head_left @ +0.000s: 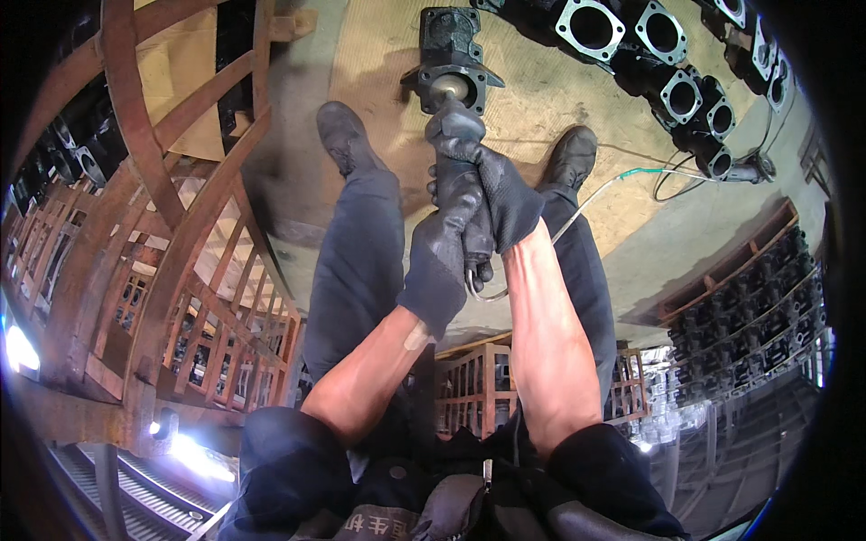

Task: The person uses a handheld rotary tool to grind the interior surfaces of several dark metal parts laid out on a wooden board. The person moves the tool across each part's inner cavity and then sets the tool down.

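Note:
Both my hands wear black gloves and are closed around a dark hand-held air grinder (478,236). My left hand (435,257) wraps its body from the left. My right hand (507,194) grips from the right, its fingers reaching farther forward. The grinder's front end points into the round opening of a black cast metal housing (451,41), which lies on the floor between and beyond my feet. The tool's tip is hidden by my gloves and the housing's flange. A pale hose (586,200) curves from the tool's rear toward the right.
Several black castings with flanged round openings (591,29) lie in rows at the far right. Brown metal rack frames (167,216) stand close on the left. Stacked dark parts (749,307) fill the right side. Cardboard (379,54) covers the floor, and a green hose joint (640,171) lies right.

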A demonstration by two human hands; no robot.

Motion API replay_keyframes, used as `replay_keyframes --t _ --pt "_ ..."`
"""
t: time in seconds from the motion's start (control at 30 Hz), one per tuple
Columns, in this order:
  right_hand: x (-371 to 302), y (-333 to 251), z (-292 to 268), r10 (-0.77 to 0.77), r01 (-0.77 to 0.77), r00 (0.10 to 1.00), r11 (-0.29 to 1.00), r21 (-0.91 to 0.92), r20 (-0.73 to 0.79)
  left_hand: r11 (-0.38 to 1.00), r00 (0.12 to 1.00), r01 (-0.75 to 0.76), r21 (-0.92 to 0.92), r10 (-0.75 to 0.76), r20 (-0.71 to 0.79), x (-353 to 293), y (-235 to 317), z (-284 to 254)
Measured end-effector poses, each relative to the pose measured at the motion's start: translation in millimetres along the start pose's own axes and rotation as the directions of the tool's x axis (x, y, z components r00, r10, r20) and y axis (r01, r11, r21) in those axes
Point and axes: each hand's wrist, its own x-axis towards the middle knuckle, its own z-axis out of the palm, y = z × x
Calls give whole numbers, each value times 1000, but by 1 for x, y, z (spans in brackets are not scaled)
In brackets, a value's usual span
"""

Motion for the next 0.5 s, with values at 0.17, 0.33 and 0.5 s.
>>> replay_keyframes --t 0.17,0.33,0.5 --pt "9 -5 -2 -48 49 998 999 18 -26 998 999 33 56 -31 -38 5 8 8" --pt "-1 2 -1 -44 40 998 997 -66 -54 1000 1000 8 -6 -8 -17 -8 0 0" --pt "-10 4 4 -97 92 993 993 -69 -67 999 1000 18 31 -18 6 -14 2 -2"
